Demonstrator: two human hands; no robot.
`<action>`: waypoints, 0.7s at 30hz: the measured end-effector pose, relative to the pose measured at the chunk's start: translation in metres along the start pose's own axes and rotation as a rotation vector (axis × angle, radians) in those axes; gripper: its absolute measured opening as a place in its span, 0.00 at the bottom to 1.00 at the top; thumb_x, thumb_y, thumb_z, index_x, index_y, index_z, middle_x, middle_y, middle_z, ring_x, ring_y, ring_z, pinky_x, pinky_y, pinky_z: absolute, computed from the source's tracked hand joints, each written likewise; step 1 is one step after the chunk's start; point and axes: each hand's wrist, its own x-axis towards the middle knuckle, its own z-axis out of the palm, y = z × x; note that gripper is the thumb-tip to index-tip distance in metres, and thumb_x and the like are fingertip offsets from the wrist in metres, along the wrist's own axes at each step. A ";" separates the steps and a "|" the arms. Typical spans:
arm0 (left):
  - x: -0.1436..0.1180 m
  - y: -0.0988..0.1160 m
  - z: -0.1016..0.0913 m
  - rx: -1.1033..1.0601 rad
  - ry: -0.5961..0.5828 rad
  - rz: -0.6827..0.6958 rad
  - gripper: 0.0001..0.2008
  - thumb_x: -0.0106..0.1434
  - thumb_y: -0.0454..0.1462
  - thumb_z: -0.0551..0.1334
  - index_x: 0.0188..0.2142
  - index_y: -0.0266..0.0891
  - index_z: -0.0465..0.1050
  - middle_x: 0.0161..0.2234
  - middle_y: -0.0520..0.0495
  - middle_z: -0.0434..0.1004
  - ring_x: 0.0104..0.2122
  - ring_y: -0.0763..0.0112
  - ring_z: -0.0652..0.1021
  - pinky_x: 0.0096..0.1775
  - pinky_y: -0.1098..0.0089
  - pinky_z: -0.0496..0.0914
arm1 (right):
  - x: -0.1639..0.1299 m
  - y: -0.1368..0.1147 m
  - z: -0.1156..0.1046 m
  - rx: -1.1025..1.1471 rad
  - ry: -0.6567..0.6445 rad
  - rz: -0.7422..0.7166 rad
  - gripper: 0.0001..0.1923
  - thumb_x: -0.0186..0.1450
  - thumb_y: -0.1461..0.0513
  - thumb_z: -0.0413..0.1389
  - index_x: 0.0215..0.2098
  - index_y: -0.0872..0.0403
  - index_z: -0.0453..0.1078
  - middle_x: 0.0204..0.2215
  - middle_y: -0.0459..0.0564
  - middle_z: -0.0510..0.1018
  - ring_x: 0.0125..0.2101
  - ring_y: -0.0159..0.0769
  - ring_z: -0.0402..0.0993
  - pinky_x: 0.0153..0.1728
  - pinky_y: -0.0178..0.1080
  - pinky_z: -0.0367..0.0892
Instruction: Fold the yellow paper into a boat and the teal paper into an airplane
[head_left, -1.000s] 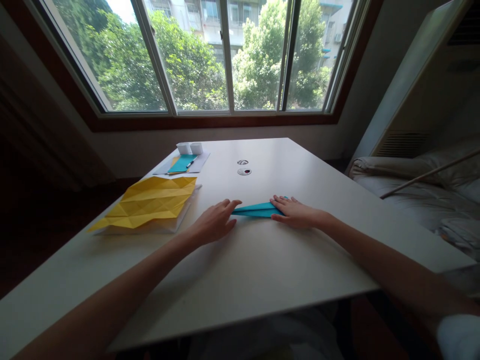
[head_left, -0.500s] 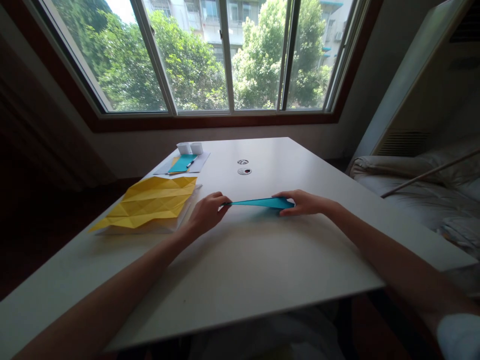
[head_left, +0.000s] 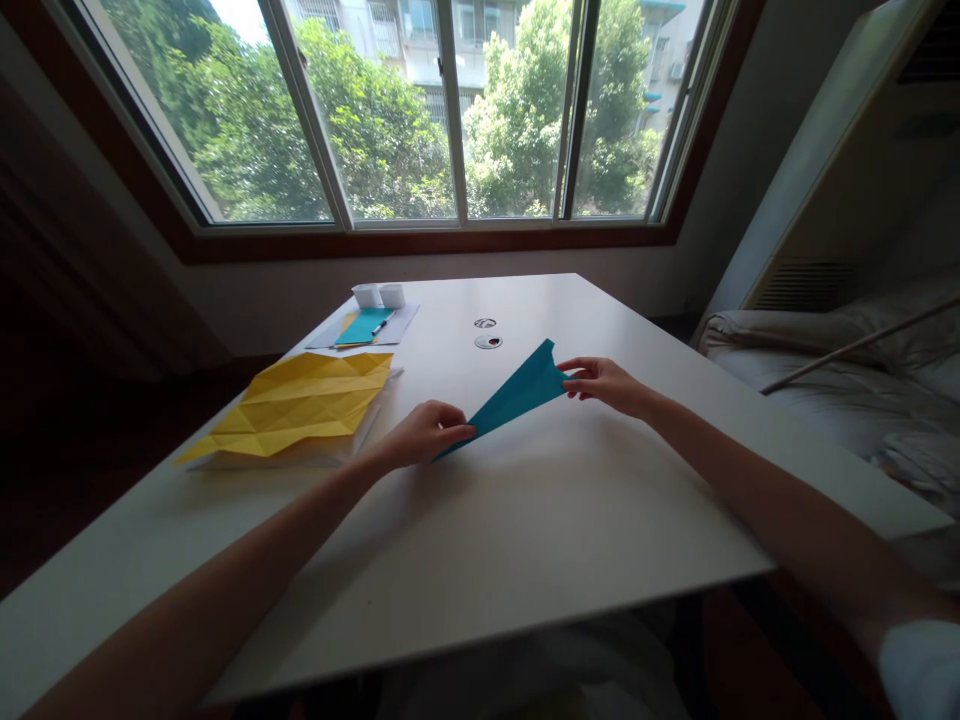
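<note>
A blue folded paper point(head_left: 517, 396), long and tapering to a point at the lower left, is held tilted above the white table point(head_left: 525, 540). Near its narrow end, my left hand point(head_left: 429, 434) pinches it between thumb and fingers. My right hand point(head_left: 604, 384) grips the wide, notched end at the right edge with its fingertips. The broad face of the paper is turned toward me.
A creased yellow paper sheet point(head_left: 300, 405) lies on white sheets at the left. Farther back are a blue sheet point(head_left: 364, 325), a pen point(head_left: 382, 324) and two white containers point(head_left: 379, 296). Two round discs point(head_left: 487, 341) lie mid-table. A window point(head_left: 397, 120) is beyond.
The blue paper has turned from nearly edge-on to showing its broad face, its wide end raised. My right hand has shifted up and to the right; my left hand has moved slightly down.
</note>
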 end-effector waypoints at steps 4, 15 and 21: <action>0.000 0.007 0.010 0.016 -0.051 0.059 0.17 0.55 0.47 0.54 0.19 0.36 0.64 0.19 0.54 0.58 0.21 0.76 0.60 0.24 0.74 0.55 | -0.001 -0.001 0.008 -0.099 0.087 0.003 0.25 0.57 0.55 0.56 0.51 0.57 0.63 0.41 0.57 0.75 0.40 0.40 0.72 0.40 0.43 0.68; -0.001 0.017 0.032 0.272 0.081 0.053 0.17 0.56 0.43 0.52 0.16 0.37 0.63 0.15 0.53 0.60 0.19 0.74 0.61 0.23 0.72 0.52 | -0.028 -0.013 0.063 -0.773 -0.262 -0.496 0.24 0.65 0.52 0.45 0.57 0.50 0.57 0.58 0.53 0.59 0.57 0.42 0.54 0.57 0.49 0.48; -0.003 0.022 0.035 0.304 0.082 0.085 0.19 0.58 0.46 0.51 0.19 0.37 0.67 0.18 0.49 0.66 0.24 0.69 0.66 0.25 0.72 0.55 | -0.035 -0.017 0.070 -0.785 -0.358 -0.473 0.25 0.66 0.50 0.41 0.58 0.50 0.54 0.56 0.54 0.61 0.56 0.42 0.55 0.56 0.54 0.45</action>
